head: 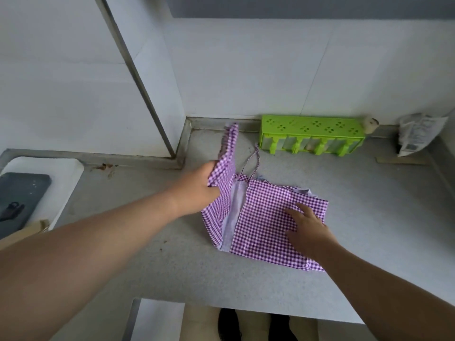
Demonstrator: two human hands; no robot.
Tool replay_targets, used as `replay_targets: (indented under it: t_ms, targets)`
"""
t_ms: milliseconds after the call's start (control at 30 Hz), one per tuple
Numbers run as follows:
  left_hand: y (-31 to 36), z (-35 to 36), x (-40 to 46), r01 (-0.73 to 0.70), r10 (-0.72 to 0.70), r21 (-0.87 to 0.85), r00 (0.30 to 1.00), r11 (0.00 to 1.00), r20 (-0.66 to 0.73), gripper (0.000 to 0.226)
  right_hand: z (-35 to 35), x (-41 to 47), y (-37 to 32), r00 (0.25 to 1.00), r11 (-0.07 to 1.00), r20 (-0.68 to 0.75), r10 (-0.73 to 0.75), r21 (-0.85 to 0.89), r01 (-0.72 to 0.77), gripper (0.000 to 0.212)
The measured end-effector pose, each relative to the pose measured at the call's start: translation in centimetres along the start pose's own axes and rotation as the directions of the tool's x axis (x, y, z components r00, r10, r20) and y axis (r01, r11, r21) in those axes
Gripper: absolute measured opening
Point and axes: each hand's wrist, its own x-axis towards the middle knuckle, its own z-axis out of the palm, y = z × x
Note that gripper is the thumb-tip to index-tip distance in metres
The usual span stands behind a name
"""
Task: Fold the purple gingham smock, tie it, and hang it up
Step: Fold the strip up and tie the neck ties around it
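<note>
the left hand [200, 187] was closed on the raised left flap of the purple gingham smock [264, 217], thumb and fingers pinching the cloth upright, while the right hand [306, 227] lay open and flat, gripping nothing, on the folded part near the middle of the grey counter [152, 262]. to fold well, the flap probably needed laying over with its edges squared under that flat palm, and the loose tie string [253, 161], trailing toward the counter's back edge by the green rack [311, 135], kept free for tying
</note>
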Motion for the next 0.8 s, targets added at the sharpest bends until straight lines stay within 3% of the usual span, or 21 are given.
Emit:
replay_targets:
  t_ms: [133, 200, 300, 367, 433, 533, 700, 800]
  targets:
    - [4.9, 4.7, 1.4, -0.157, 0.124, 0.163, 0.973, 0.974, 0.193, 0.055, -0.3, 0.2, 1.4, 0.990, 0.969, -0.138, -0.004, 0.244, 0.038, 0.039]
    - [6.5, 6.9, 1.8, -0.260, 0.158, 0.226, 0.908, 0.939, 0.387, 0.052, -0.7, 0.0, 2.0, 0.980, 0.917, -0.189, 0.067, 0.399, 0.014, 0.033]
    - [7.4, 9.8, 2.4, -0.378, 0.111, 0.328, 0.785, 0.866, 0.610, 0.055, -1.9, -0.9, 2.7, 0.956, 0.749, -0.107, 0.273, 0.648, -0.141, 0.043]
    - [7.0, 11.5, 3.1, -0.413, 0.066, 0.433, 0.780, 0.802, 0.622, 0.052, -2.5, -1.6, 3.5, 0.932, 0.652, -0.010, 0.361, 0.717, -0.245, 0.062]
    - [5.6, 12.3, 3.7, -0.367, 0.014, 0.534, 0.833, 0.762, 0.552, 0.049, -2.6, -2.1, 3.6, 0.945, 0.693, 0.034, 0.325, 0.671, -0.263, 0.065]
    - [3.3, 12.7, 4.2, -0.301, -0.044, 0.623, 0.879, 0.722, 0.475, 0.069, -2.3, -2.3, 3.4, 0.962, 0.805, 0.045, 0.269, 0.537, -0.250, 0.065]
    - [0.6, 14.2, 5.6, -0.229, -0.178, 0.699, 0.871, 0.678, 0.458, 0.107, -0.9, -1.5, 4.4, 0.928, 0.813, -0.027, 0.373, 0.491, -0.313, 0.052]
    - [-0.5, 15.2, 6.1, -0.233, -0.180, 0.718, 0.876, 0.655, 0.448, 0.116, -0.5, -1.7, 4.2, 0.904, 0.898, -0.230, 0.360, 0.348, -0.269, 0.067]
